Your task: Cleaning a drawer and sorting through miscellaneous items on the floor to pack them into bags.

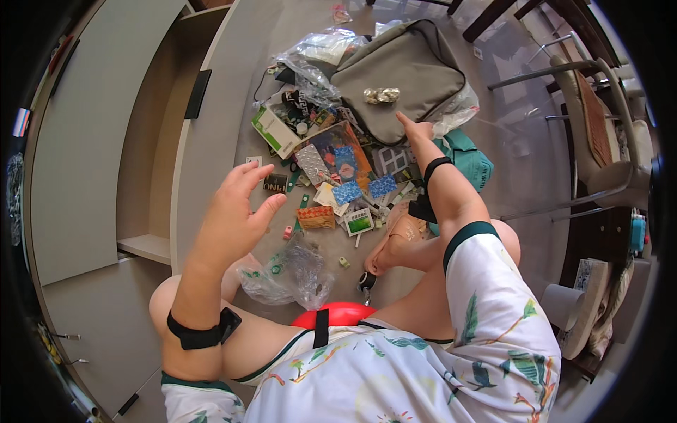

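Note:
My left hand [238,211] is raised over the near left side of a pile of small items, fingers apart and holding nothing. Below and beyond its fingertips lies a dark small box [275,183] bearing writing. My right hand [419,128] reaches to the near right edge of a grey fabric bag [391,63]. One finger points up-left; the others are hidden, so a grip cannot be made out. Just beyond that finger, a crumpled shiny foil packet [382,95] appears against the bag's surface. A teal fabric bag [468,158] sits beside my right forearm.
A white-and-green box [276,132], blister pack [312,164], blue patterned packets [347,192] and orange pouch [316,217] lie on the floor. Nearer is a clear plastic bag [291,272]. An open cabinet compartment [158,127] stands left, a metal-framed chair [592,127] right.

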The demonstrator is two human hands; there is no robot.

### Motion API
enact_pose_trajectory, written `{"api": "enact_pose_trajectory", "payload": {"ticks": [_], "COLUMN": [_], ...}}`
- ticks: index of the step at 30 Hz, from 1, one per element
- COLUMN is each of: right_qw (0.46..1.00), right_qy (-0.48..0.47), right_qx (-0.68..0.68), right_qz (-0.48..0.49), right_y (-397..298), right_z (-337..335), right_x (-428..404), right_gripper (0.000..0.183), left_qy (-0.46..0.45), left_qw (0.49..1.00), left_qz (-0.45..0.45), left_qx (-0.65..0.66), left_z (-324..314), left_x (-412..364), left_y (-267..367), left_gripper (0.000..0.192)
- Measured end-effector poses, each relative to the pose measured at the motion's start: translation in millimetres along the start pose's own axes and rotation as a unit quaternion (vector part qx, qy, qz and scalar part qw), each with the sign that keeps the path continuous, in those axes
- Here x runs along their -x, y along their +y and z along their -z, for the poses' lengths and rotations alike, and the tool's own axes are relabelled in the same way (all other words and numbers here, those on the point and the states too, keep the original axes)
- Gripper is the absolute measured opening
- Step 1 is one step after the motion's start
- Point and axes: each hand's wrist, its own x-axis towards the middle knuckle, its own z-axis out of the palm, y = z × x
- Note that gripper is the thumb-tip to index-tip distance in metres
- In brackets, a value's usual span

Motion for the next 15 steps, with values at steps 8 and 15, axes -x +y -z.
{"api": "enact_pose_trajectory", "payload": {"ticks": [8, 15], "right_qw": [0.984, 0.978], "right_qy": [-0.027, -0.007], "right_qx": [-0.172, -0.183], "right_qz": [-0.043, 0.096], "right_y": [51, 17], "right_z": [-26, 32], "right_x": [-23, 8], "right_gripper": [0.050, 0.020], "left_qy": [0.033, 0.056], "left_qw": [0.999, 0.994], "left_qz": [-0.019, -0.090], "left_qx": [-0.015, -0.006], "left_z": [-1, -15], "left_x": [-8, -18], "left_y": [-4, 0], "left_gripper": [0.042, 0.042]}}
